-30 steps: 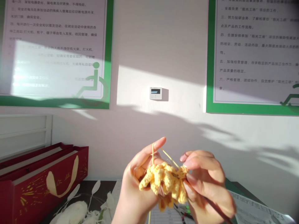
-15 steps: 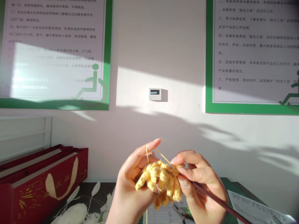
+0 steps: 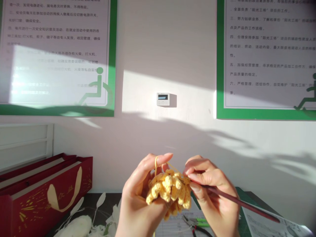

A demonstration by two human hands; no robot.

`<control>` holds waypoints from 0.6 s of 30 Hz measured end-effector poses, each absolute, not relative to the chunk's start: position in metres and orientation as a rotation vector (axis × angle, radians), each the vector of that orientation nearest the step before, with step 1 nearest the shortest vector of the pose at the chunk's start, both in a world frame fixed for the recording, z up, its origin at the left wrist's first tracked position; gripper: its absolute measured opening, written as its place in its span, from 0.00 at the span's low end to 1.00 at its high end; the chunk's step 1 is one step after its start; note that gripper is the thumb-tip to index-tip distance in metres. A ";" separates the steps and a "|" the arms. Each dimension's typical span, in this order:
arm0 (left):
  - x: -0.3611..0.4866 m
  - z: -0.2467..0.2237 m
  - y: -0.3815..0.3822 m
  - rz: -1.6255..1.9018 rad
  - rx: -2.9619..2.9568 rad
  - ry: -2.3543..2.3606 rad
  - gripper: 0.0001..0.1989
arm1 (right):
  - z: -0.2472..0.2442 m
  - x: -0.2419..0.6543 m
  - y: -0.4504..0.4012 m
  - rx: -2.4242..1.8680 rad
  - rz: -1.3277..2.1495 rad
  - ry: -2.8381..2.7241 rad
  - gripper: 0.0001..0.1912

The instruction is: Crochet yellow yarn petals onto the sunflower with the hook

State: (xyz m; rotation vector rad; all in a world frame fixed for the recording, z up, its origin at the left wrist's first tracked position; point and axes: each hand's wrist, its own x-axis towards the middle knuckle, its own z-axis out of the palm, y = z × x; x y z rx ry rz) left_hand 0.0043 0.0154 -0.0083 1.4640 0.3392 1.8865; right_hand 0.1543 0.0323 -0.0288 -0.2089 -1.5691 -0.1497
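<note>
Sunlit white wall ahead carries two green-framed printed notice posters [image 3: 56,56] and a small white wall control panel [image 3: 163,99]. Low at my 8 o'clock sit a red gift box with gold print [image 3: 46,194] and a ball of white yarn [image 3: 75,227]; at 6 o'clock, green-handled pliers [image 3: 196,221] lie on the dark tabletop [image 3: 106,200]. My left hand [image 3: 138,197] is closed around a ruffled yellow crochet piece [image 3: 170,189], held at the centre of my view, with yellow yarn [image 3: 156,166] rising over my raised index finger. My right hand [image 3: 212,191] pinches a slim dark brown crochet hook [image 3: 242,204] between thumb and fingers. Its shaft now sits flatter than a moment ago, pointing toward 4 o'clock; I cannot tell where its tip lies.
</note>
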 end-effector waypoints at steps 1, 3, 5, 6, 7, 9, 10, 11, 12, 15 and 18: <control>0.004 -0.008 0.016 1.893 1.486 0.326 0.22 | -0.028 0.154 0.032 -0.207 -0.131 -1.573 0.11; 0.003 -0.009 0.017 1.873 1.537 0.277 0.22 | -0.028 0.154 0.031 -0.200 -0.095 -1.582 0.11; 0.002 -0.009 0.018 1.838 1.576 0.214 0.24 | -0.028 0.155 0.030 -0.197 -0.075 -1.595 0.11; 0.001 -0.009 0.019 1.825 1.584 0.183 0.25 | -0.029 0.155 0.029 -0.193 -0.072 -1.599 0.12; 0.001 -0.009 0.020 1.817 1.582 0.159 0.25 | -0.030 0.156 0.029 -0.190 -0.076 -1.601 0.12; 0.000 -0.010 0.020 1.800 1.558 0.133 0.25 | -0.034 0.155 0.031 -0.193 -0.091 -1.595 0.15; 0.001 -0.010 0.020 1.795 1.543 0.131 0.25 | -0.036 0.154 0.033 -0.194 -0.102 -1.583 0.16; 0.001 -0.010 0.020 1.796 1.527 0.131 0.25 | -0.037 0.152 0.034 -0.199 -0.112 -1.565 0.16; 0.002 -0.010 0.020 1.801 1.513 0.132 0.24 | -0.039 0.150 0.036 -0.202 -0.118 -1.539 0.16; 0.006 -0.011 0.018 1.832 1.474 0.149 0.23 | -0.042 0.143 0.041 -0.170 -0.122 -1.412 0.14; 0.012 -0.012 0.016 1.852 1.426 0.188 0.24 | -0.041 0.136 0.042 -0.124 -0.158 -1.292 0.12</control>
